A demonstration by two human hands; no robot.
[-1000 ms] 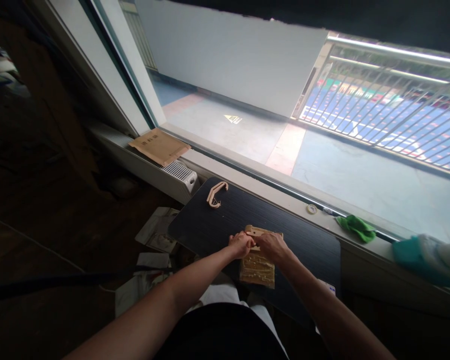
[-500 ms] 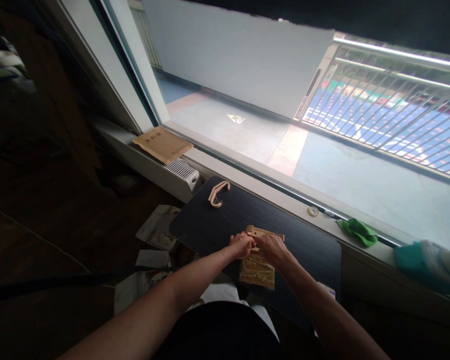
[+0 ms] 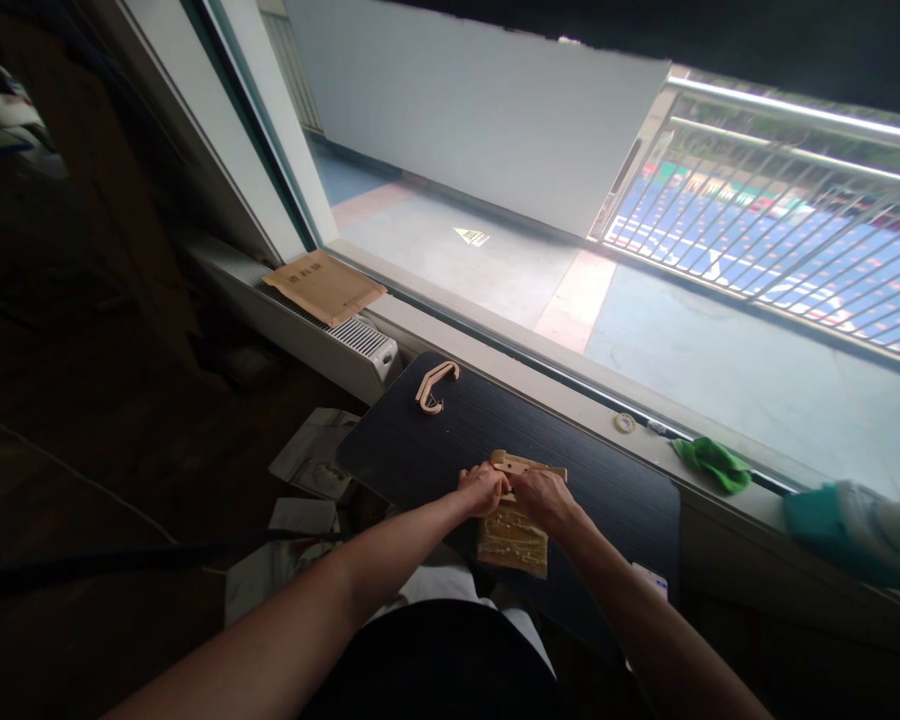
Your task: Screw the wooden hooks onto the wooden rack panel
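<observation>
At the near middle of the dark table, my left hand point(image 3: 484, 487) is closed at the left end of a light wooden piece point(image 3: 523, 464) with a dark hole in it. My right hand point(image 3: 542, 497) is closed right beside it, against the front of the same piece. Whatever lies inside its fingers is hidden. Under and in front of both hands is a yellowish-brown slab point(image 3: 512, 542) with a wrinkled, shiny surface. Farther back on the table lies a bent C-shaped wooden part point(image 3: 435, 385) with thin metal bits at its lower end.
The dark table point(image 3: 615, 500) stands against a window sill. On the sill are a roll of tape point(image 3: 625, 423), a green cloth point(image 3: 712, 464) and a teal container point(image 3: 825, 525). A brown paper envelope point(image 3: 326, 286) rests on the white radiator point(image 3: 367, 345). Papers point(image 3: 315, 455) lie left of the table.
Both hands stay closed at the wooden piece, with hardly any visible movement. The whole view has shifted very slightly.
</observation>
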